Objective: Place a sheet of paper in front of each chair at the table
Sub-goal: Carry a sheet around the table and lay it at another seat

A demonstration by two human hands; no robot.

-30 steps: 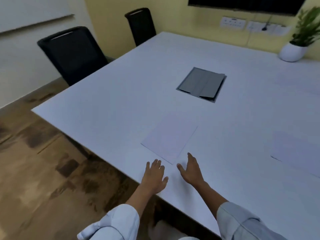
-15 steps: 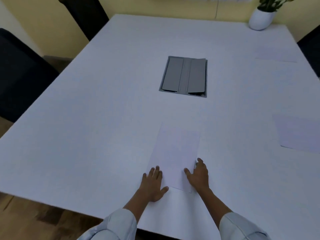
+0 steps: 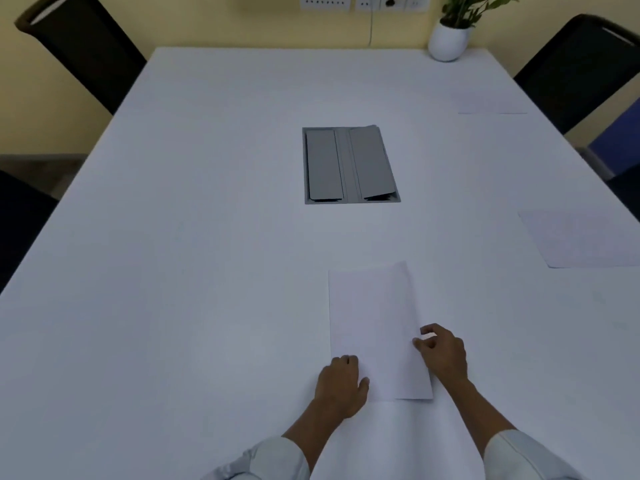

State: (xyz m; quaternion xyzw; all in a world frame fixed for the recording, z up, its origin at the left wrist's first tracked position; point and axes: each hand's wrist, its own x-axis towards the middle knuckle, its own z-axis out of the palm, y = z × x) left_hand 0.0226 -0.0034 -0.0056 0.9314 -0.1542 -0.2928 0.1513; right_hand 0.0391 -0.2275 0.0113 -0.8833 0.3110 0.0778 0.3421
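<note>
A white sheet of paper (image 3: 374,323) lies lengthwise on the white table (image 3: 173,271), just ahead of me near the front edge. My left hand (image 3: 341,384) sits on its near left corner with fingers curled at the edge and thumb on top. At the sheet's right edge, my right hand (image 3: 441,355) pinches the paper between thumb and fingertips. A second sheet (image 3: 585,237) lies at the table's right side, and a third sheet (image 3: 491,103) farther back on the right, before a black chair (image 3: 581,71).
A grey flap-lidded cable box (image 3: 349,164) is set into the table's middle. A white potted plant (image 3: 448,41) stands at the far right corner. One black chair (image 3: 79,46) stands at the far left and another dark chair (image 3: 17,220) at the left edge.
My view has swung round to face the table squarely. Both hands have gone from lying flat beside the sheet to curling onto its edges, and the sheet now lies straight.
</note>
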